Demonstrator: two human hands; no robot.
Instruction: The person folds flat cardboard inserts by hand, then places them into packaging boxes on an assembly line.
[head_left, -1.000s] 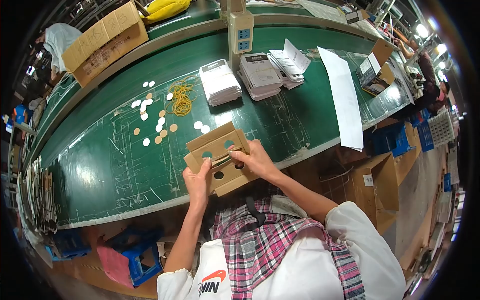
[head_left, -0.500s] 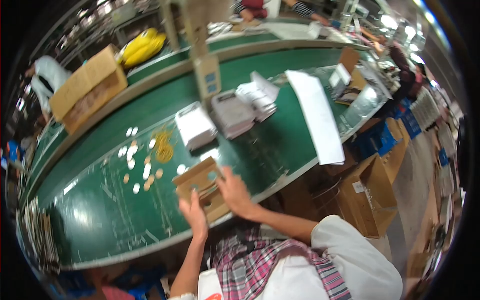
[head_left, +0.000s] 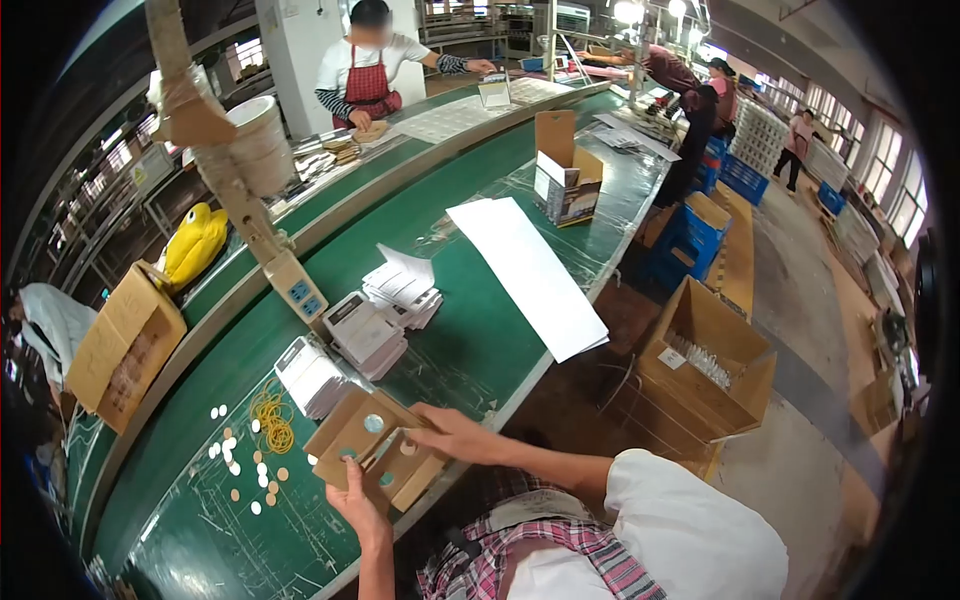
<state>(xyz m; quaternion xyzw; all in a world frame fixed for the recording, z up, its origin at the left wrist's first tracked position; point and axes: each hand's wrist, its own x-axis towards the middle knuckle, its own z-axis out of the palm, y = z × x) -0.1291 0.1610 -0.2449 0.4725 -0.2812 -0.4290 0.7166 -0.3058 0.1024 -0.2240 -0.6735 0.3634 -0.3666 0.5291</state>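
Observation:
Between my two hands is a folded brown cardboard insert (head_left: 345, 428) with several round holes, held above the near edge of the green worktable. My left hand (head_left: 362, 508) grips its lower left side, thumb on top. At its right end, the fingers of my right hand (head_left: 455, 437) are closed on a flap. Just beyond the insert lies a stack of white cards (head_left: 308, 378), with a second card stack (head_left: 362, 336) and a pile of folded leaflets (head_left: 402, 288) farther off. Left of these are yellow rubber bands (head_left: 272, 422) and loose white and brown discs (head_left: 262, 470).
Long white sheets (head_left: 530, 278) lie to the right, in front of an open printed box (head_left: 566, 192). A post with sockets (head_left: 298, 290) stands at the belt's far edge. An open carton (head_left: 690, 385) sits on the floor at right. Across the belt, a person (head_left: 370, 80) handles items.
My view has swung up and to the right, showing more of the room. The cardboard insert is tilted more open towards me, both hands still on it.

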